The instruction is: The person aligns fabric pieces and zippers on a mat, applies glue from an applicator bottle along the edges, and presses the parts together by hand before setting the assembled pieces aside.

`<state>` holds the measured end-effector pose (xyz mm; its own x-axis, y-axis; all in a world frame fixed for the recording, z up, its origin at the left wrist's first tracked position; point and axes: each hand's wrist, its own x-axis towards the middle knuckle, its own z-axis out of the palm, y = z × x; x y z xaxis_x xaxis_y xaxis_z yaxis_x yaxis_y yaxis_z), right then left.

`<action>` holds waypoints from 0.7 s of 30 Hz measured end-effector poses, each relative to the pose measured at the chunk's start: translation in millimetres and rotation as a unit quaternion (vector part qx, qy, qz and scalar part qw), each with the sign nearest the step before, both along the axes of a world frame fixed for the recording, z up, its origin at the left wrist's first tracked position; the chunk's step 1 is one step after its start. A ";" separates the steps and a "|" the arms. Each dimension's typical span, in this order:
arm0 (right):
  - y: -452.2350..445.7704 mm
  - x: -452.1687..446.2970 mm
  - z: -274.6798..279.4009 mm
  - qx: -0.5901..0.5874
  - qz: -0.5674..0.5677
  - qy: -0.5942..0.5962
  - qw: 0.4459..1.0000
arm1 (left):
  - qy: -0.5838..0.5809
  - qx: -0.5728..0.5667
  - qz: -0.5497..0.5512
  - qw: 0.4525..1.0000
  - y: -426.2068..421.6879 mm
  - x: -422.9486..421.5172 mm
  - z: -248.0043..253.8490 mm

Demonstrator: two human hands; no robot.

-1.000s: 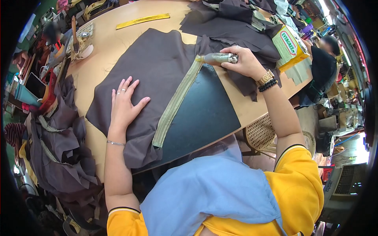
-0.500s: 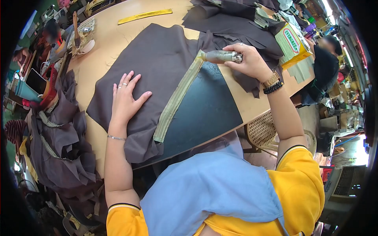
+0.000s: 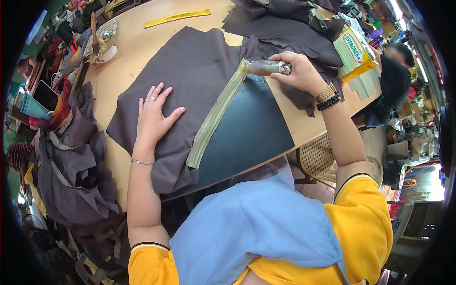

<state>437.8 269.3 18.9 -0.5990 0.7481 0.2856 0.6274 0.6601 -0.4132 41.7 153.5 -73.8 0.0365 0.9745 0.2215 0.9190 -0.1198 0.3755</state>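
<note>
A piece of dark brown fabric [image 3: 175,61] lies across the table, partly over a black mat [image 3: 254,128]. Along the fabric's right edge runs a pale green striped strip, like zipper tape [image 3: 216,118]. My left hand [image 3: 156,113] rests flat on the fabric, fingers spread, left of the strip. In my right hand [image 3: 299,71] is a stained, bottle-shaped applicator [image 3: 266,68], held on its side by the worn grey end. Its amber tip touches the far end of the strip. Whether anything flows from the tip cannot be made out.
A yellow ruler-like bar [image 3: 177,18] lies at the back. More brown fabric [image 3: 285,28] is piled at the far right beside an Evergreen tin [image 3: 354,54]. Brown pieces [image 3: 76,171] hang at the left edge near a brush [image 3: 94,35]. Another person [image 3: 392,78] is at the right.
The whole view has shifted slightly. Both hands keep nearly the same places on the fabric and strip, and the applicator's tip stays at the strip's far end.
</note>
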 end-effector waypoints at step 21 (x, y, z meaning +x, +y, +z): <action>-50.2 -28.1 -14.6 -0.053 0.075 0.050 0.995 | -0.016 -0.001 0.001 1.000 1.6 0.7 0.2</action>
